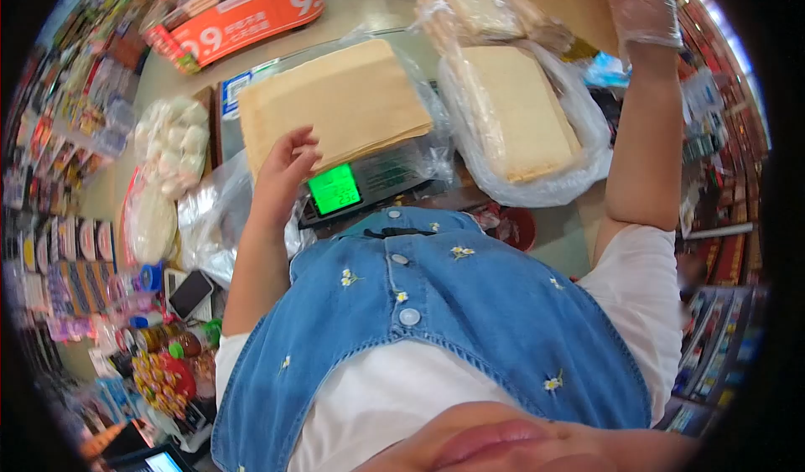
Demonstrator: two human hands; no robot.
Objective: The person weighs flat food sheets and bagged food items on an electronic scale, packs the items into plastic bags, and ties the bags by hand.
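Counter (365,7), left hand (289,166) at stacked sheets (335,95)

The stacked tan rectangular sheets (335,95) look matt and faintly rough from where I stand; the crinkled clear bag (537,192) beside them is glossy thin plastic, the see-through glove (656,21) shiny film, the blue flowered vest (478,304) dull woven denim.

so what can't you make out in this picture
All in the head view:
Right hand: fingertips cut off by the top edge, grip unclear.
Green display: digits too small and blurred to read surely.
Scale: top mostly hidden under stacked sheets.
Red round item: partly hidden by the denim garment.
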